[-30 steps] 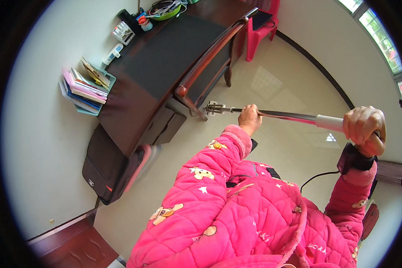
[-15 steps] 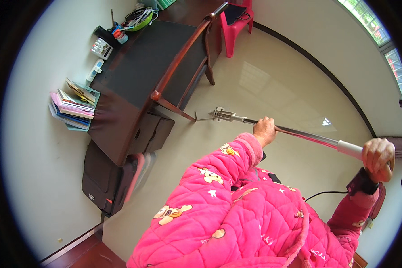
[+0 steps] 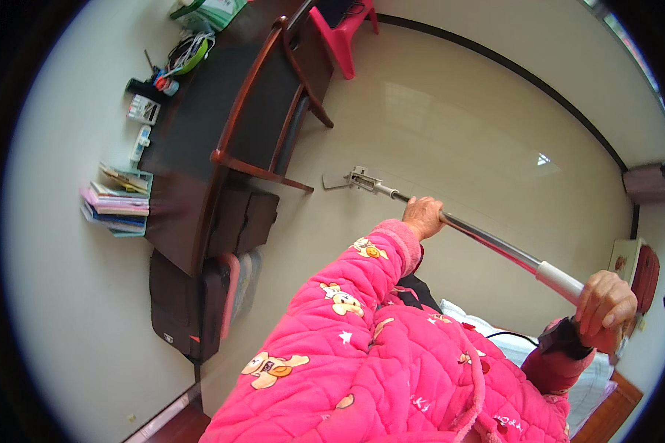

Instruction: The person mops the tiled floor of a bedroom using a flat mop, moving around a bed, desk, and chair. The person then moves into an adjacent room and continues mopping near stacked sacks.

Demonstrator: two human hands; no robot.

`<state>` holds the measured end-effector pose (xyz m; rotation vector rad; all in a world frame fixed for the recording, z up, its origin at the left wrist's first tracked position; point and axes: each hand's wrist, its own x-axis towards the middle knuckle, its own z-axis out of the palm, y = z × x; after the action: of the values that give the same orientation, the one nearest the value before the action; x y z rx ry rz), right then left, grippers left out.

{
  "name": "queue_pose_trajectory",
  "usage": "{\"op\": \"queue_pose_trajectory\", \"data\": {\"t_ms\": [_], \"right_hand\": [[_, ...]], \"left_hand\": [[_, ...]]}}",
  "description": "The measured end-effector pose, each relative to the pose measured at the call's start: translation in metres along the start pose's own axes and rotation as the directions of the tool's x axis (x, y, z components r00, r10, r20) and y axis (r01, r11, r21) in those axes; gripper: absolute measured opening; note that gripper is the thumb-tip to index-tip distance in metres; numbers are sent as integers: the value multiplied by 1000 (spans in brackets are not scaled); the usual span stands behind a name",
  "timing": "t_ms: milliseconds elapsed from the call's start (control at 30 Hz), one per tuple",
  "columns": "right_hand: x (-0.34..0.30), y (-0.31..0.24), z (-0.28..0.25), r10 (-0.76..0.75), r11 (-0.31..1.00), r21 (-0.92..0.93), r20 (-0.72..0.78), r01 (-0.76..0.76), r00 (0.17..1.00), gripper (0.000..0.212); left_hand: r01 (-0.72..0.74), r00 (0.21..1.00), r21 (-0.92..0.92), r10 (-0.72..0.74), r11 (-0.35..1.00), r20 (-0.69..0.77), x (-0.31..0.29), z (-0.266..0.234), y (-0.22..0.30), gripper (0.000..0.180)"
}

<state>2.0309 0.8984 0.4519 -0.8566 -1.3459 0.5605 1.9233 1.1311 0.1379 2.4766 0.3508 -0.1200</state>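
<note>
My two hands are wrapped round the pole of a flat mop (image 3: pixel 488 238), which slants across the middle of the view. My left hand (image 3: pixel 423 216) grips the metal shaft partway down. Higher up, at the white grip end, my right hand (image 3: pixel 606 306) is closed round the handle. The mop's thin pale head (image 3: pixel 336 181) rests on the glossy tile floor (image 3: pixel 436 125), a short way right of a leg of the wooden chair (image 3: pixel 233 140). A dark band sits on my right wrist, with a black cable running from it.
The chair stands against a dark desk (image 3: pixel 192 148) holding books (image 3: pixel 118 203), pens and a green basket of cables (image 3: pixel 192 55). Below are dark drawers (image 3: pixel 244 218) and a black suitcase (image 3: pixel 185 306). A pink stool (image 3: pixel 340 44) stands at the back; a bed (image 3: pixel 591 402) shows lower right.
The view has turned, so more of the bed shows at lower right. The mop head has tilted to show more of its flat face and lies farther from the chair leg. Both hands keep their grip.
</note>
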Motion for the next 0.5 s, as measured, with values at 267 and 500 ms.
{"op": "queue_pose_trajectory", "data": {"t_ms": [267,500], "right_hand": [[-55,-23,146,23,996,-74,-318,-48,948,14],[-58,-25,296,67,982,-157,-247,-108,967,15]], "left_hand": [[-194,979,-45,196,980,51,-85,15,-32,22],[-231,972,-113,235,966,26,-189,19,-89,18]]}}
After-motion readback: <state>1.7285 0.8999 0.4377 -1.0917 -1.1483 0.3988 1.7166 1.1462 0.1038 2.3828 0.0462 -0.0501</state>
